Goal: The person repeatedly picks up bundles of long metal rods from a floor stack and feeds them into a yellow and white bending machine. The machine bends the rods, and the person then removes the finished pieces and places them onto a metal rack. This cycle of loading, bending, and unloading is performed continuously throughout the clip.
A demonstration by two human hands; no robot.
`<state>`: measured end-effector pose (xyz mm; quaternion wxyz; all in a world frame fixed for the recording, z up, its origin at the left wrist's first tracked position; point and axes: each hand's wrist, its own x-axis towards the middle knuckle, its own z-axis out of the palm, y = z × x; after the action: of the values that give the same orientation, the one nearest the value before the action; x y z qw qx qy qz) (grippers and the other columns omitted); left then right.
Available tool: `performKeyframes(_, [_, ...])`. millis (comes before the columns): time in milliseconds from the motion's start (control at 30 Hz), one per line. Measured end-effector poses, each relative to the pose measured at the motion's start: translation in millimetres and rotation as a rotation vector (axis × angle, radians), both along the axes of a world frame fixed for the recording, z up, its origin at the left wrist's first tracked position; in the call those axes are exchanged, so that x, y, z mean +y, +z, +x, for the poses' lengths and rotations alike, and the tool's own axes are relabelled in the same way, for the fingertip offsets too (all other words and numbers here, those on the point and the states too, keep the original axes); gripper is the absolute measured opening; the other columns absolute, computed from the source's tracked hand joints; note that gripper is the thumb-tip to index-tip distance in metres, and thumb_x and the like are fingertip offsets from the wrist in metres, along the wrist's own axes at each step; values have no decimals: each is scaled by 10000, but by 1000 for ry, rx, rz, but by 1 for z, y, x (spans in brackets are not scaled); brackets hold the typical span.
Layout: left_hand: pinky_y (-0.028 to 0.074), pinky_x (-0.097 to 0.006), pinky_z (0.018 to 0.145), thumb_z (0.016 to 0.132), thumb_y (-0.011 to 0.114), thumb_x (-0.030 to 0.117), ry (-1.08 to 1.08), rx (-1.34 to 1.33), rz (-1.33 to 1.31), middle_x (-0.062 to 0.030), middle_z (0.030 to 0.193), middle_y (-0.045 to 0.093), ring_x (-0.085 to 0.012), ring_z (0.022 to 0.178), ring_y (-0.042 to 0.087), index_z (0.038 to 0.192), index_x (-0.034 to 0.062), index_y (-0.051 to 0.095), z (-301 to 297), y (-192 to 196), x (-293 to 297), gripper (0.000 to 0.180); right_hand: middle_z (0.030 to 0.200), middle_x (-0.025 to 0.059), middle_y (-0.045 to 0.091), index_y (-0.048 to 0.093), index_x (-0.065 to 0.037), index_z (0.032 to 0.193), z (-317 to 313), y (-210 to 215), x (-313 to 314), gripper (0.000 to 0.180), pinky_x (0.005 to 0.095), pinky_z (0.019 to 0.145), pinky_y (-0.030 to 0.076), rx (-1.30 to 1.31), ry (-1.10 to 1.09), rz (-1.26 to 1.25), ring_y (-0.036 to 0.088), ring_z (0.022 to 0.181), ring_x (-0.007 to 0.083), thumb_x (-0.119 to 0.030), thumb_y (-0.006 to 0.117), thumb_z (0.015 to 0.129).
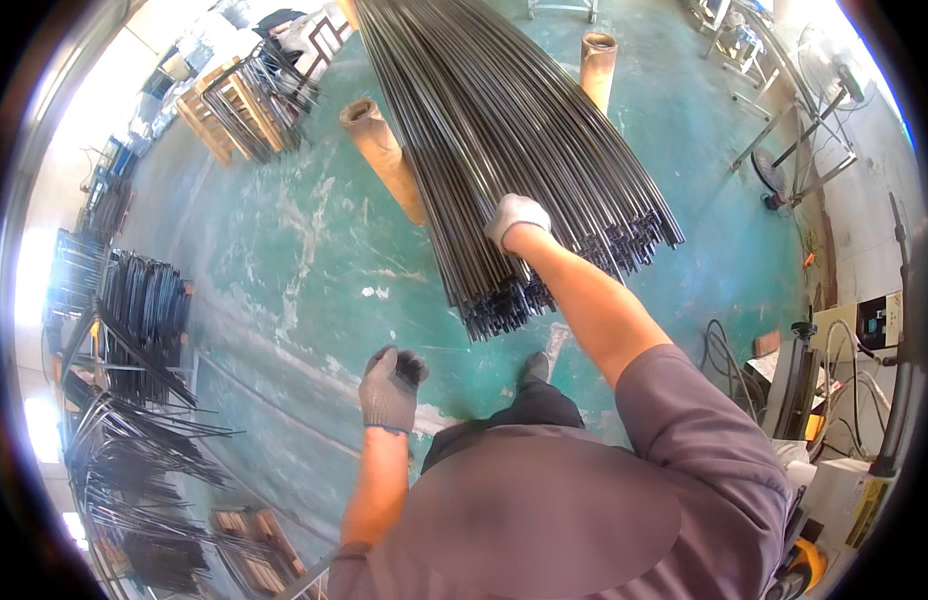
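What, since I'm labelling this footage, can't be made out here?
1. Head view: fingertips of the right hand, hidden by the hand itself, so its grip is unclear.
2. Head view: far ends of the dark rods, cut off by the top edge.
3. Head view: lower end of the brown tube on the right, hidden by the rods.

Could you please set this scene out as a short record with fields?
Right hand: gloved, on the long dark rods, toward their near ends; exact grip unclear
Left hand: gloved, fingers loosely curled, apart from the rods
Brown tubes: two, one on either side of the rods
Floor: green, scuffed
Left side: dark strips in bunches
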<state>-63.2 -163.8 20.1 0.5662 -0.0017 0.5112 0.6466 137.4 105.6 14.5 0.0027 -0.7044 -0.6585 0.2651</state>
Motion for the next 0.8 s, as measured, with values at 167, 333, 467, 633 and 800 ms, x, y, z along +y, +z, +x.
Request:
performKeyframes(167, [510,-455,714,928,577,116,-34,-28,-59,-144,897,622,-296,790,602,1079,60,550,19,-3,16,163,992,215,715,720,46,1004,26,1,26,501,367,872,548,193,37,-156,704,942,299,-345,803,701])
performKeyframes(333, [531,-456,708,932,573,114,-50,-17,-73,-146,895,623,-291,785,617,1131,61,520,18,-12,23,213,1060,203,709,692,75,1086,65,-12,47,499,339,879,530,649,21,-333,691,950,262,-319,771,789])
performKeyframes(467, [532,-440,696,931,577,118,-159,13,-70,-144,886,621,-284,777,622,1124,42,521,17,-14,50,215,747,107,667,665,29,811,69,-15,35,311,320,592,533,1224,-223,-487,646,631,188,-267,685,904])
performKeyframes(633, [533,-423,692,952,556,153,-495,7,80,-135,872,626,-273,767,634,1088,16,523,34,-3,114,195,572,105,603,631,-25,673,69,19,10,609,395,536,466,714,-157,-269,595,539,215,-573,565,931])
performKeyframes(800, [538,-397,736,993,528,283,-745,-11,135,-112,879,633,-253,789,644,1017,30,565,58,2,186,256,547,116,568,627,13,627,93,65,-105,636,411,626,503,315,-205,-296,587,553,250,-540,544,928])
